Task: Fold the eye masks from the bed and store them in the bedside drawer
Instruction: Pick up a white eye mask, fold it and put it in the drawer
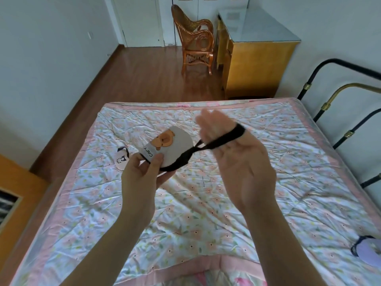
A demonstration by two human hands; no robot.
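Observation:
My left hand (pixel 140 172) pinches a folded grey eye mask (pixel 175 145) with a brown bear picture and the word CAPY, held above the bed. Its black elastic strap (pixel 218 141) is stretched to the right and looped around the spread fingers of my right hand (pixel 243 162). A pale pink eye mask (pixel 121 158) lies on the bedspread just left of my left hand. A lilac eye mask (pixel 369 252) with a dark strap lies at the bed's right edge. The bedside drawer (pixel 8 203) shows open at the far left, its inside mostly cut off.
The bed (pixel 206 213) has a floral quilt with a pink border. A black and brass metal bed frame (pixel 338 100) rises at the right. A rattan chair (pixel 195 38) and a yellow wooden desk (pixel 255 58) stand beyond the bed on the wooden floor.

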